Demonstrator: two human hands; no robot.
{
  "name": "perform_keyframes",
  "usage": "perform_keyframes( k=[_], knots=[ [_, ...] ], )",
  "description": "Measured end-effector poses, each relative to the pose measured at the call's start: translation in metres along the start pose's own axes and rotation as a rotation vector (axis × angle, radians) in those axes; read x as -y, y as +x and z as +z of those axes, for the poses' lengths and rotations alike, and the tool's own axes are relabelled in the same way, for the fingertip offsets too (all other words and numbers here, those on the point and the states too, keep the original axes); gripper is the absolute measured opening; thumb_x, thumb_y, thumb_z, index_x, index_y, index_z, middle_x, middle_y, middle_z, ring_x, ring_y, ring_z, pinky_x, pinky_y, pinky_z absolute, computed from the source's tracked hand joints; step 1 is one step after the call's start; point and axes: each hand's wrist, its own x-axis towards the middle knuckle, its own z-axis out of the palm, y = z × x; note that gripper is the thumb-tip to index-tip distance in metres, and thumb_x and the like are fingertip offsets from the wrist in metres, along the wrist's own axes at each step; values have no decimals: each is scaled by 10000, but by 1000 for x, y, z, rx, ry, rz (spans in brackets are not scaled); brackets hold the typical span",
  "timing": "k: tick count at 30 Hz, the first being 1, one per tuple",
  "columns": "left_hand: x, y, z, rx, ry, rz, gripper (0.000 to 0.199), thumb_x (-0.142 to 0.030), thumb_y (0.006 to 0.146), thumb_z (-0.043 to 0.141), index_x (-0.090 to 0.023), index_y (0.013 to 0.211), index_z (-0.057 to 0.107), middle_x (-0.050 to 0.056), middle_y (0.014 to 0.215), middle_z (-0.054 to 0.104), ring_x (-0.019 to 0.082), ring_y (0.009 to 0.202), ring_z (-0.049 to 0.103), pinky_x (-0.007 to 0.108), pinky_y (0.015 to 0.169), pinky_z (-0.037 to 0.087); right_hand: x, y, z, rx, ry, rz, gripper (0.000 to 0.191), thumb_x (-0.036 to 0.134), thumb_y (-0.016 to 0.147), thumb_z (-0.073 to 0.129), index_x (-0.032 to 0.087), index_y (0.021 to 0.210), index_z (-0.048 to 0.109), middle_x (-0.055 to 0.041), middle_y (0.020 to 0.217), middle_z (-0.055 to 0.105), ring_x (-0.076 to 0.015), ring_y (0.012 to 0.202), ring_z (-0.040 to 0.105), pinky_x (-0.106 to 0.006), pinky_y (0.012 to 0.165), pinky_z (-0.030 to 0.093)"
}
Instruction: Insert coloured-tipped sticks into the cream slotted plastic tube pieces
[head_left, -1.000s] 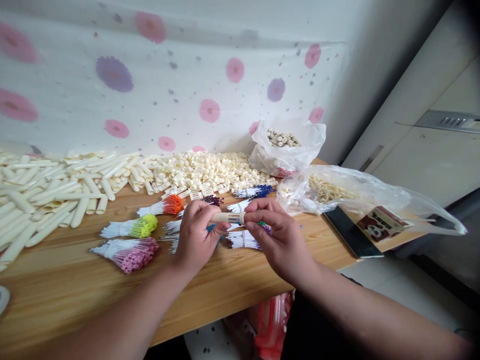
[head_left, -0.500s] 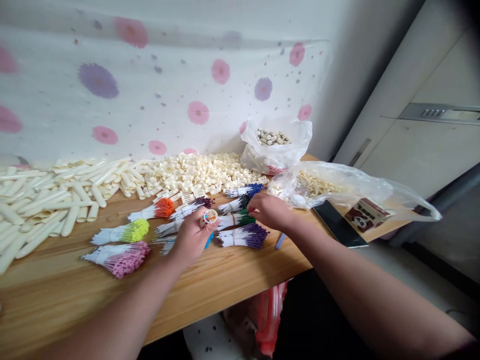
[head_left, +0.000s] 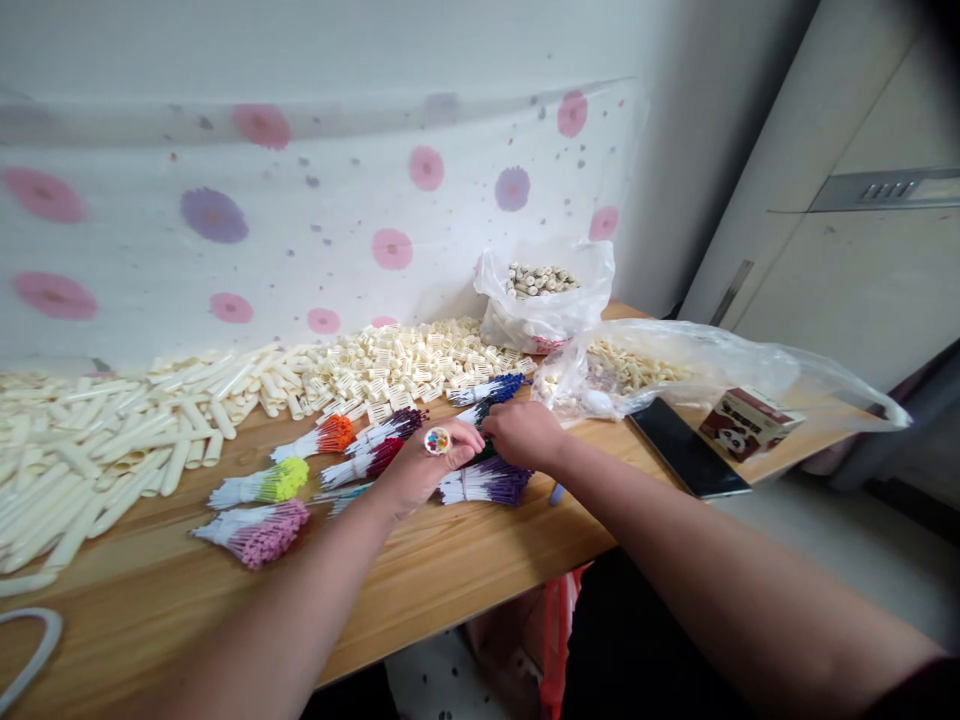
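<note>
Cream round plastic tube (head_left: 437,440), with small multicoloured tips showing in its upturned end, is gripped in the left hand (head_left: 415,472), above the middle of the light-brown wooden table (head_left: 187,600). The left fingers are curled round it, with the fingertips pointed toward the right hand (head_left: 525,435). The right hand is lowered, fingers bent, just beside the left; its fingertips are partly hidden, and whether anything is pinched cannot be told.

Just to the near side of the right hand, a bundle of thin white sticks with purple tips (head_left: 486,484) is seen; on its far side, a bundle with blue tips (head_left: 508,386). To the left of the left hand, bundles with orange (head_left: 332,435), yellow (head_left: 283,480) and pink tips (head_left: 271,535) are laid out.

Long cream plastic tubes (head_left: 75,470) are heaped at left, short slotted cream plastic pieces (head_left: 405,365) at far centre. At right, a black flat rectangular device (head_left: 686,450) is placed beside a small brown-and-white printed box (head_left: 748,425).
</note>
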Motion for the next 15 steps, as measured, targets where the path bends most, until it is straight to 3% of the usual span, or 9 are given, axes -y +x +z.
perform_keyframes(
  k=[4, 8, 11, 15],
  knots=[
    [14, -4, 0, -19, 34, -35, 249, -416, 832, 571, -183, 810, 654, 74, 909, 671, 217, 934, 616, 388, 885, 468, -13, -4, -5, -44, 8, 53, 260, 223, 872, 420, 190, 911, 675, -100, 948, 674, -210, 802, 635, -264, 636, 410],
    [14, -8, -1, -13, 44, -84, 229, -399, 821, 582, -184, 821, 659, 81, 965, 681, 227, 973, 618, 389, 899, 461, -43, -17, -15, -94, 9, 151, 231, 176, 862, 432, 176, 878, 662, -87, 917, 676, -202, 806, 615, -255, 632, 376],
    [10, -9, -2, -111, 44, -124, 226, -388, 822, 583, -174, 797, 650, 73, 895, 680, 208, 885, 625, 355, 827, 483, -56, -28, -25, -120, 9, 197, 241, 163, 881, 416, 160, 869, 657, -83, 861, 668, -183, 774, 598, -252, 637, 370],
    [4, -12, -3, -313, -4, -137, 247, -400, 818, 573, -164, 769, 627, 28, 705, 623, 147, 626, 567, 274, 614, 469, -40, -36, -34, -179, 166, -74, 217, 141, 883, 455, 160, 797, 653, -46, 816, 631, -129, 753, 559, -221, 675, 376]
  ],
)
